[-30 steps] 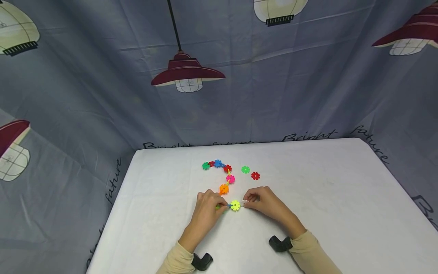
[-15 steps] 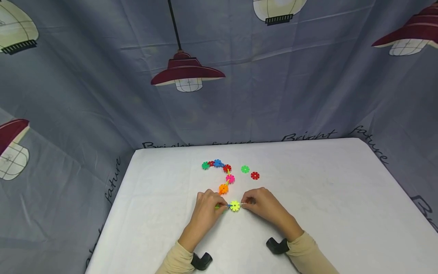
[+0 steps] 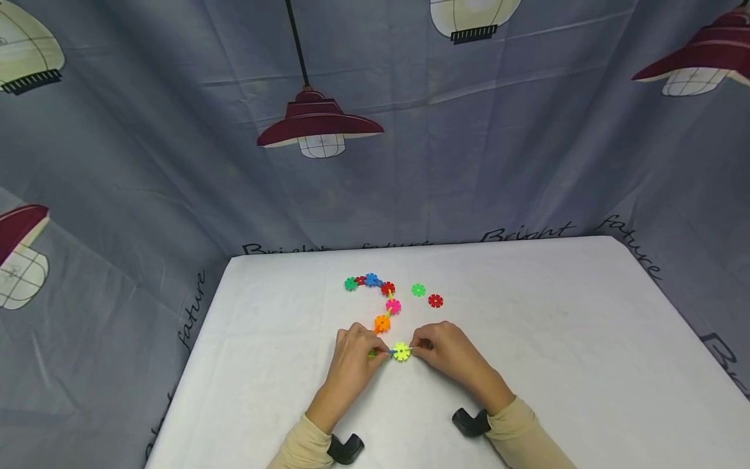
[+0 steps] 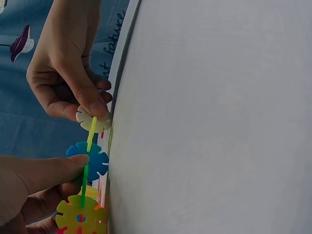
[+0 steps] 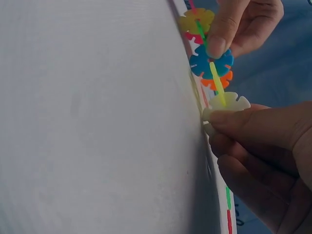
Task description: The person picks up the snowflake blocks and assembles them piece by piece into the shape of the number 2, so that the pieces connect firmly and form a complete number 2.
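In the head view my left hand (image 3: 354, 355) pinches a blue snowflake disc (image 4: 98, 163), a flat notched plastic piece, between thumb and fingers. My right hand (image 3: 450, 355) pinches a white snowflake disc (image 5: 231, 102). Between the two hands a yellow disc (image 3: 401, 352) stands at right angles to both, its edges meeting the blue and the white one. In the left wrist view, a green disc (image 4: 85, 180) seen edge-on and another yellow disc (image 4: 68, 213) follow on the blue one's other side. My left hand partly hides this stretch of chain.
Beyond the left hand the chain curves back over the white table (image 3: 527, 306) through orange (image 3: 382, 324), pink (image 3: 393, 306), red (image 3: 388, 288), blue (image 3: 372, 279) and dark green (image 3: 350, 284) discs. A loose green disc (image 3: 418, 290) and a loose red disc (image 3: 435, 300) lie to its right.
My right hand has moved slightly left, bringing the white disc against the yellow disc. Less of the white disc shows in the head view now. The left hand has stayed nearly still.
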A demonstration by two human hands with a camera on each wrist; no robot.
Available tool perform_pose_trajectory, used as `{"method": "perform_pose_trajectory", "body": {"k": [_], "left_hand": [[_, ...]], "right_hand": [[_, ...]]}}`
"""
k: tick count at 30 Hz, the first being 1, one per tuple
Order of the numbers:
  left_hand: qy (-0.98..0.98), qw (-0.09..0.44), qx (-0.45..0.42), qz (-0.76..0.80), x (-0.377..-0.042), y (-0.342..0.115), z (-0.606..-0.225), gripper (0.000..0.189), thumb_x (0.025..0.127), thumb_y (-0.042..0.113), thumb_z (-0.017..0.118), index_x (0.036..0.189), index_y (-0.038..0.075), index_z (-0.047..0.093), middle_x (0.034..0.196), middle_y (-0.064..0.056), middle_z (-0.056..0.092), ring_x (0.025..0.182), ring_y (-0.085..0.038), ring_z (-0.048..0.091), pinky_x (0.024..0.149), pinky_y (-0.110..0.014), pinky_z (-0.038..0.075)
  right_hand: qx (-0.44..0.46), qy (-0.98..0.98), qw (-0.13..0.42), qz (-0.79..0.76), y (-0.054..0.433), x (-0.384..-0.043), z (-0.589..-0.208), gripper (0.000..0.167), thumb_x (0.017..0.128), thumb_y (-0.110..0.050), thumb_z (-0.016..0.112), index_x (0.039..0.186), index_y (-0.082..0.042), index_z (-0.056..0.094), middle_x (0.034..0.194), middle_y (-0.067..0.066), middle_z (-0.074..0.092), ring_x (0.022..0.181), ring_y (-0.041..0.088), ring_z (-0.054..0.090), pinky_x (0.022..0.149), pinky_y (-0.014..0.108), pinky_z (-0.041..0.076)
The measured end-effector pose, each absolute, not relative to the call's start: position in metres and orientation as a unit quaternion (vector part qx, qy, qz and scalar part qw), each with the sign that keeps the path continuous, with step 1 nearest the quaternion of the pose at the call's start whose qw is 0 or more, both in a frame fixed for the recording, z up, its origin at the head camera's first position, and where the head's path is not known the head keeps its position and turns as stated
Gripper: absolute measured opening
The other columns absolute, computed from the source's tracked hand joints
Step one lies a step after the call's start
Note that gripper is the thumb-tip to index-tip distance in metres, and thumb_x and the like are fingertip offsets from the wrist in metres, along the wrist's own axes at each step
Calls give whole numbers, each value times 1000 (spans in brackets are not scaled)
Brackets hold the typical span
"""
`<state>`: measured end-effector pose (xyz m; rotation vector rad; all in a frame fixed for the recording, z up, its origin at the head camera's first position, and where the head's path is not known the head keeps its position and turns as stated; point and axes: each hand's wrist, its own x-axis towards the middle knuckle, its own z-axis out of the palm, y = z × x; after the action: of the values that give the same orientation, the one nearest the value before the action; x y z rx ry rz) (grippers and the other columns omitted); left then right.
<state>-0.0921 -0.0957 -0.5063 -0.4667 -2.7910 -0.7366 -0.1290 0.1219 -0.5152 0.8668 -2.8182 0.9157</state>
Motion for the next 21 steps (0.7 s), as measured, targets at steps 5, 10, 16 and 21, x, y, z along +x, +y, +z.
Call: {"method": "perform_pose_trajectory", "body": {"k": [5,10,16,21], "left_hand": [[-948,106,-153,-257,-92,-97,-507,9,78,23,91,79,20,82,79,10,76,84,-10,55,75,-28,30],[-948,110,-152,-256,-93,-97,-507,9,78,23,91,79,19,83,80,10,77,83,-9,55,75,-28,30],[-949,114,-151,-253,-93,-97,-507,10,77,21,92,79,18,83,78,9,76,82,-9,55,74,-26,29],[-949,113,-150,-251,-93,-96,-507,10,78,21,92,78,18,82,78,9,76,81,-9,55,74,-26,29]], "right_hand": [[274,-909,-3,313,125,-132,-516,12,82,-14,88,83,-20,78,75,-14,70,67,-5,55,64,19,49],[270,-890,-69,361,140,-139,-512,16,83,-15,87,95,-18,78,85,-11,73,70,-2,59,67,21,51],[196,-878,-95,427,162,-156,-513,19,88,-18,83,105,-13,77,97,0,76,73,5,65,61,24,55],[95,-885,-55,452,172,-172,-518,21,92,-13,78,111,-6,74,99,9,74,69,9,66,58,24,57]]}}
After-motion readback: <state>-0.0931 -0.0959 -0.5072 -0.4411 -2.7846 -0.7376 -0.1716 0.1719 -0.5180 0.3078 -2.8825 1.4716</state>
